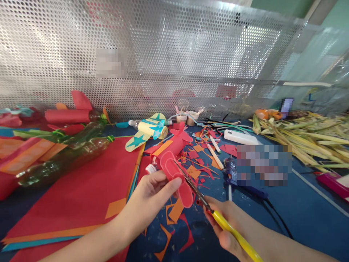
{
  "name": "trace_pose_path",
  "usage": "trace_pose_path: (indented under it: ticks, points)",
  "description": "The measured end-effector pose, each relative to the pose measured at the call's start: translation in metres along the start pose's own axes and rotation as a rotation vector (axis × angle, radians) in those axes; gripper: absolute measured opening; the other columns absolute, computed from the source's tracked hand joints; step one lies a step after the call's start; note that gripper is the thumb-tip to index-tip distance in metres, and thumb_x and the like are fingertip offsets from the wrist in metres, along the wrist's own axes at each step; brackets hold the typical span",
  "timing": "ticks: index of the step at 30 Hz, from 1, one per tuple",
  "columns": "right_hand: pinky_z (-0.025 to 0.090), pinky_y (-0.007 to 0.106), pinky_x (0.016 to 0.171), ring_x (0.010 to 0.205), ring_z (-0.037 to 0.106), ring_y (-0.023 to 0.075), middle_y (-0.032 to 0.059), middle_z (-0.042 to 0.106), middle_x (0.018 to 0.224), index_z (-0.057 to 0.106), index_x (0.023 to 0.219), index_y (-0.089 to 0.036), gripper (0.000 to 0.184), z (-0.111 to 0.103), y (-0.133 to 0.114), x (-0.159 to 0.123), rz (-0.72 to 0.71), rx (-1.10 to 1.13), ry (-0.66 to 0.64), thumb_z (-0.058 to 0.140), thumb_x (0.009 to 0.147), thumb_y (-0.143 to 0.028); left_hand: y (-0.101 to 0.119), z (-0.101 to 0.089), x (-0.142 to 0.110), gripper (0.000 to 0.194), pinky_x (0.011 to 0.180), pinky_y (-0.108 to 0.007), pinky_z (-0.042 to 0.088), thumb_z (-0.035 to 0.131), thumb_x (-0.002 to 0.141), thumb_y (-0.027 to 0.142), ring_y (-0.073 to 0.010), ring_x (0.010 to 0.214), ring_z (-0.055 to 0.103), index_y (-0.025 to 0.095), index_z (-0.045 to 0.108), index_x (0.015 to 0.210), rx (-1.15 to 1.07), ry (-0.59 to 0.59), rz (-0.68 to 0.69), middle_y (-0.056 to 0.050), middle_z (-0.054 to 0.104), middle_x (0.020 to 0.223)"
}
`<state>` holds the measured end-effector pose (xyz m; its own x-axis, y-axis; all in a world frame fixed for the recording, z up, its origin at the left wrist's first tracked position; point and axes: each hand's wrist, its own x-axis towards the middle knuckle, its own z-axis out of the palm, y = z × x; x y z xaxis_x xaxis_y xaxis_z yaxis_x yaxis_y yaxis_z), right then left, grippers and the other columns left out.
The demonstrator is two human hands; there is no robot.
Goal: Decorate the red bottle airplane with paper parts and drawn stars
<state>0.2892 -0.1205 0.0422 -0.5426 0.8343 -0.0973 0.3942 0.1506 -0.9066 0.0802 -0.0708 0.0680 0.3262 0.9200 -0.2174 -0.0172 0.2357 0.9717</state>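
Note:
Between thumb and fingers my left hand (159,193) pinches a red paper cutout (171,165), rounded at its ends with paler lines along its edges. My right hand (222,222) is wrapped round a pair of scissors (226,223) with a yellow handle. Their dark blades point up and left and touch or overlap the right side of the cutout. Just behind lies a plastic bottle (151,168) with a white cap, covered in red paper with red fins and an orange strip. Part of that bottle is hidden by the cutout.
Red and orange paper scraps (193,171) litter the blue table (207,240). Large coloured sheets (89,189) and green bottles (62,160) lie left. A yellow bottle plane (149,129) stands behind. On the right are a blue glue gun (231,171) with its cable and dry leaves (302,138).

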Motion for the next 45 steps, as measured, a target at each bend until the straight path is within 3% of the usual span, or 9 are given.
trace_pose_path:
  ticks: [4,10,18,30,37,40,45]
  points:
    - [0.021,0.022,0.044,0.054,0.025,0.0081,-0.0065,0.034,0.060,0.050,0.088,-0.015,0.072,-0.001,0.002,0.000,-0.002,-0.008,-0.002,0.037,0.074,-0.084,0.000,0.001,0.002,0.033,0.060,-0.029,0.056,0.076,0.065,0.051,-0.0220,0.069,0.068,0.019,0.070,0.070,-0.027,-0.013,0.021,-0.003,0.073,0.070]
    - [0.028,0.024,0.047,0.055,0.028,0.0103,-0.0052,0.037,0.059,0.055,0.095,-0.014,0.080,0.004,0.008,0.001,0.011,0.008,0.040,0.032,0.071,-0.088,0.001,0.001,0.003,0.031,0.067,-0.029,0.056,0.076,0.066,0.049,-0.0207,0.073,0.068,0.020,0.072,0.076,-0.037,-0.025,0.040,-0.003,0.074,0.076]
    - [0.028,0.026,0.048,0.056,0.026,0.0110,-0.0046,0.036,0.061,0.055,0.094,-0.016,0.075,0.004,0.006,0.001,0.000,0.013,0.044,0.037,0.072,-0.086,-0.003,-0.002,0.006,0.030,0.075,-0.032,0.056,0.075,0.069,0.048,-0.0230,0.081,0.068,0.020,0.072,0.078,-0.028,-0.030,0.047,-0.003,0.074,0.081]
    - [0.018,0.023,0.046,0.056,0.020,0.0084,-0.0067,0.032,0.063,0.050,0.089,-0.015,0.078,0.005,0.008,0.001,0.034,0.016,0.039,0.034,0.069,-0.089,0.001,0.000,0.007,0.024,0.081,-0.032,0.055,0.071,0.075,0.044,-0.0190,0.074,0.069,0.021,0.074,0.082,-0.056,-0.095,0.120,-0.002,0.075,0.081]
    - [0.021,0.024,0.046,0.055,0.023,0.0085,-0.0053,0.037,0.063,0.051,0.095,-0.015,0.079,0.005,0.017,0.002,-0.010,0.001,0.040,0.033,0.071,-0.088,-0.002,-0.004,0.009,0.030,0.089,-0.034,0.052,0.074,0.072,0.042,-0.0226,0.093,0.068,0.020,0.069,0.092,-0.049,0.036,0.115,-0.005,0.074,0.096]
    - [0.024,0.023,0.045,0.054,0.028,0.0092,-0.0047,0.040,0.063,0.052,0.106,-0.016,0.079,0.003,0.021,0.003,-0.021,-0.011,0.000,0.041,0.070,-0.085,-0.003,-0.004,0.009,0.028,0.084,-0.034,0.054,0.074,0.070,0.043,-0.0235,0.090,0.068,0.019,0.068,0.084,-0.025,0.041,0.112,-0.006,0.074,0.092]
    - [0.034,0.024,0.048,0.056,0.037,0.0114,-0.0015,0.046,0.067,0.050,0.119,-0.015,0.091,0.003,0.016,0.005,-0.050,0.028,0.013,0.036,0.067,-0.089,-0.002,-0.002,0.005,0.026,0.066,-0.027,0.056,0.076,0.068,0.041,-0.0187,0.072,0.067,0.018,0.070,0.078,-0.015,0.042,0.095,-0.004,0.074,0.080]
